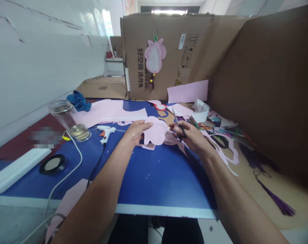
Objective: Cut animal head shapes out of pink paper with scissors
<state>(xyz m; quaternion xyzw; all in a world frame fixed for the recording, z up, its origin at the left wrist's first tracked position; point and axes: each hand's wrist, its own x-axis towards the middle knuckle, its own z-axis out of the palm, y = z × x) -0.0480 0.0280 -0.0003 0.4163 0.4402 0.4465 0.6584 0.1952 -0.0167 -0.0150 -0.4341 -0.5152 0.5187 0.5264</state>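
Note:
My left hand pinches a pink flower-shaped paper cutout by its left edge, holding it just above the blue table. My right hand grips a pair of scissors, whose blades point up and away beside the right edge of the cutout. Pink paper scraps lie under and between the two hands.
A white glue gun with a black cord lies left of my hands. A clear jar, a black lid and a white box stand at left. Cardboard walls enclose the back and right; a purple tassel lies right.

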